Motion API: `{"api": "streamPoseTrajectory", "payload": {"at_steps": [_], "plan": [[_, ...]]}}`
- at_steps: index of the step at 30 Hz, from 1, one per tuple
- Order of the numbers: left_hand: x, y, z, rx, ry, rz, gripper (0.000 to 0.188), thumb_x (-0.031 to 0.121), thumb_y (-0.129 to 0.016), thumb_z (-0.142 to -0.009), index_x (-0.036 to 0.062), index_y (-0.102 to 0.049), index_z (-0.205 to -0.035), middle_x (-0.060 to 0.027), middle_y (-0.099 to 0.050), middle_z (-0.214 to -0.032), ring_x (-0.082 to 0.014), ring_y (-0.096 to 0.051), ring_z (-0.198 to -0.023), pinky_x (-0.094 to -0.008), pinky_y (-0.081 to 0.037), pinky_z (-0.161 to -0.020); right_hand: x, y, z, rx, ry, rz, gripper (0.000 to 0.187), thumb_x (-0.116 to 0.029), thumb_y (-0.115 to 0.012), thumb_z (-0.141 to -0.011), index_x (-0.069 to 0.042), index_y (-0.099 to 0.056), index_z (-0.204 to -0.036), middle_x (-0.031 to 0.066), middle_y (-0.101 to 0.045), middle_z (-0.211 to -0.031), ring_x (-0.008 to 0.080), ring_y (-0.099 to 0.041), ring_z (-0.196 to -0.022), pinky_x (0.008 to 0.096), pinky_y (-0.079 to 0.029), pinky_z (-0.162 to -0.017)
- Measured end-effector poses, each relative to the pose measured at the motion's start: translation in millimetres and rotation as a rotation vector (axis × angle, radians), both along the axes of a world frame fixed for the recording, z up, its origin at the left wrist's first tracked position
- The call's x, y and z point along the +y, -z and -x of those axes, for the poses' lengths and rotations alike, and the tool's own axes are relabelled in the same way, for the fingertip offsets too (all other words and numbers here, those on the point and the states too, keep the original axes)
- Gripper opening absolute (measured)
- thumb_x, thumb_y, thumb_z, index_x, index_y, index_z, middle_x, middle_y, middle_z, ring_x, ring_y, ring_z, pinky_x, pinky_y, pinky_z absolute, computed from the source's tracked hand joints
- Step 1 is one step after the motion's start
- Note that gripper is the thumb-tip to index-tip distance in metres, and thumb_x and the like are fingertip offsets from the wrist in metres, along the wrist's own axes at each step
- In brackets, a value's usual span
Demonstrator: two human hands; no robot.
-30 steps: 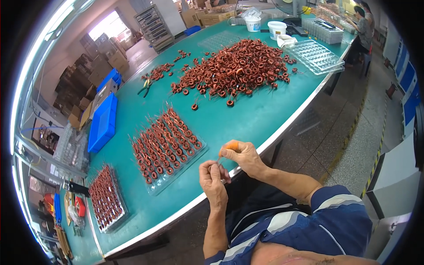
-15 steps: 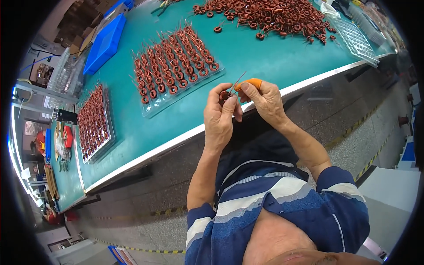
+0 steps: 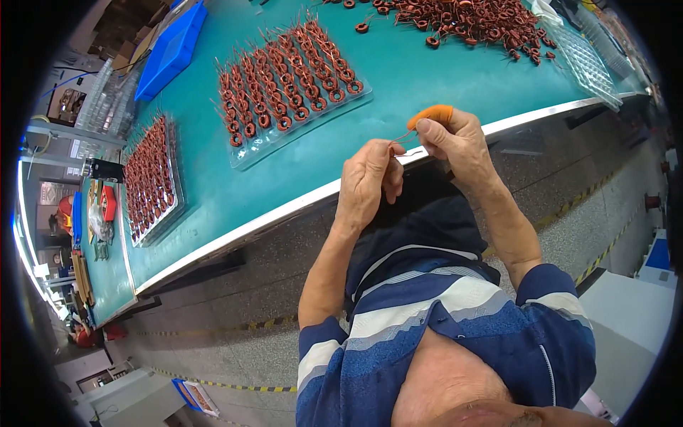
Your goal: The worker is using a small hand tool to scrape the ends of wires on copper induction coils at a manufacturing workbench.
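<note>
Just above the table's front edge, my left hand (image 3: 368, 181) is closed, its thumb and index finger pinched on a copper-wire-wound ring coil that they now mostly hide. A thin copper wire lead (image 3: 403, 137) runs from that pinch across to my right hand (image 3: 459, 142). My right thumb and index finger are pinched on the lead's other end. An orange finger cot (image 3: 432, 114) covers the right index finger. Left of my hands, a clear plastic tray (image 3: 249, 159) bears rows of similar ring coils (image 3: 288, 89) with their leads sticking up.
A large pile of loose coils (image 3: 473, 21) lies at the back of the green table (image 3: 398, 78). Another filled coil tray (image 3: 151, 181) and a blue bin (image 3: 171, 53) stand at left. Clear blister trays (image 3: 587, 64) are stacked at far right. The table's white edge (image 3: 284, 217) runs before me.
My right hand has moved right and up, away from the left, with the wire drawn between them. My left hand has turned over the coil, which showed earlier. The view has shifted slightly.
</note>
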State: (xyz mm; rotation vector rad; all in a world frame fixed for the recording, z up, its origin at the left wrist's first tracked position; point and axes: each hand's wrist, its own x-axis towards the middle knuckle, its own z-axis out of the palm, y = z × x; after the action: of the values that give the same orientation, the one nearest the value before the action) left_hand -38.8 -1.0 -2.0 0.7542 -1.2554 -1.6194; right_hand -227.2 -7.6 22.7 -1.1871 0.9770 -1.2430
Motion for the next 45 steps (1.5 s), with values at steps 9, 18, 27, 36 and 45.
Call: {"api": "streamPoseTrajectory", "payload": {"at_steps": [9, 18, 27, 36, 45], "plan": [[1, -2, 8, -0.134, 0.048, 0.140, 0.031, 0.029, -0.046, -0.101, 0.0022, -0.047, -0.117, -0.0017, -0.053, -0.063, -0.0076, -0.048, -0.051, -0.0216, -0.038, -0.044, 3, 7, -1, -0.119, -0.023, -0.006, 0.029, -0.015, -0.067, -0.088, 0.003, -0.061, -0.109, 0.0022, -0.057, -0.079, 0.0037, -0.050, -0.060, 0.0142, -0.035, -0.047], [14, 2, 18, 0.007, 0.012, 0.046, 0.031, 0.029, -0.044, -0.101, 0.0011, -0.045, -0.115, -0.0052, -0.051, -0.068, -0.0112, -0.051, -0.053, -0.0206, -0.039, -0.044, 14, 8, -5, 0.016, 0.063, 0.002, 0.025, -0.015, -0.073, -0.084, 0.000, -0.062, -0.101, 0.0018, -0.062, -0.079, 0.0040, -0.050, -0.061, 0.0167, -0.039, -0.051], [33, 6, 27, 0.060, -0.193, 0.186, 0.020, 0.020, -0.043, -0.102, 0.0027, -0.047, -0.110, -0.0004, -0.043, -0.062, -0.0074, -0.040, -0.050, -0.0219, -0.032, -0.046, 23, 3, -16, -0.043, 0.145, 0.015, 0.024, -0.018, -0.070, -0.088, 0.000, -0.065, -0.103, -0.0016, -0.061, -0.076, 0.0032, -0.052, -0.064, 0.0174, -0.042, -0.055], [33, 12, 17, 0.143, 0.005, -0.045, 0.022, 0.022, -0.045, -0.101, 0.0028, -0.050, -0.110, 0.0011, -0.038, -0.065, -0.0057, -0.032, -0.052, -0.0206, -0.031, -0.044, 31, 10, -2, 0.056, 0.033, 0.141, 0.017, -0.013, -0.065, -0.091, 0.000, -0.066, -0.101, -0.0007, -0.059, -0.073, 0.0024, -0.050, -0.059, 0.0160, -0.035, -0.049], [24, 16, 13, 0.218, -0.243, -0.059, 0.024, 0.023, -0.042, -0.102, 0.0015, -0.050, -0.106, -0.0044, -0.047, -0.063, -0.0116, -0.048, -0.052, -0.0217, -0.038, -0.045, 8, -1, -18, 0.210, 0.182, 0.153, 0.030, -0.011, -0.064, -0.091, 0.002, -0.057, -0.117, 0.0027, -0.060, -0.085, 0.0043, -0.054, -0.067, 0.0173, -0.043, -0.058]]}}
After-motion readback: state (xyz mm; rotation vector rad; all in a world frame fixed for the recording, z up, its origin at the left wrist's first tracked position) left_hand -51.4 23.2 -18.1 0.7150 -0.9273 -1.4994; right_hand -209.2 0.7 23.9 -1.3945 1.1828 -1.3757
